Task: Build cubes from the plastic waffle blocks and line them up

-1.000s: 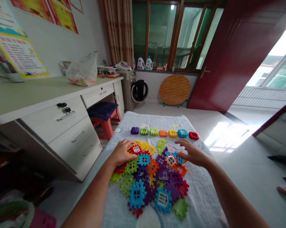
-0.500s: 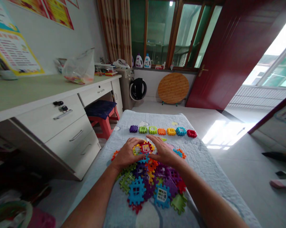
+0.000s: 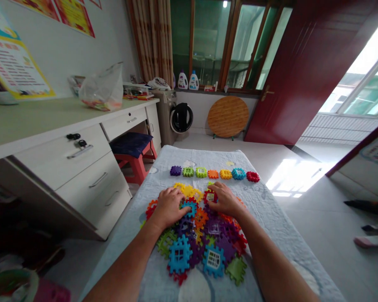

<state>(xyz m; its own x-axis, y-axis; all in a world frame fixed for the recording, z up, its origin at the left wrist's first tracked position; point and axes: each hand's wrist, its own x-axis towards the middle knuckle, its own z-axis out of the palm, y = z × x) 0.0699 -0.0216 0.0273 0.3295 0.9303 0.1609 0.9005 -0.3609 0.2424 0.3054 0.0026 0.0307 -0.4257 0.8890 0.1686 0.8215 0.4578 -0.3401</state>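
Many toothed plastic pieces lie in a pile on a cloth-covered table point(image 3: 189, 157). My left hand point(image 3: 170, 207) rests over the pile's left side, its thumb on a small blue piece point(image 3: 190, 208). On the right, my right hand point(image 3: 225, 199) has its thumb and fingers around a red piece point(image 3: 210, 196). Yellow pieces point(image 3: 187, 191) lie between and beyond the hands. Nearer me are a large blue piece point(image 3: 179, 253), another blue one with a white window point(image 3: 213, 259) and a green one point(image 3: 236, 269). The palms hide part of the pile.
Behind the pile runs a row of joined pieces, from purple point(image 3: 175, 170) to red point(image 3: 252, 176). A desk point(image 3: 82, 167) and a stool point(image 3: 132, 147) stand left of the table. Someone's foot point(image 3: 369, 242) shows at far right.
My hands have moved apart, the right one to the right and the left one slightly left. The red piece between them has shifted right with my right hand; more yellow pieces show.
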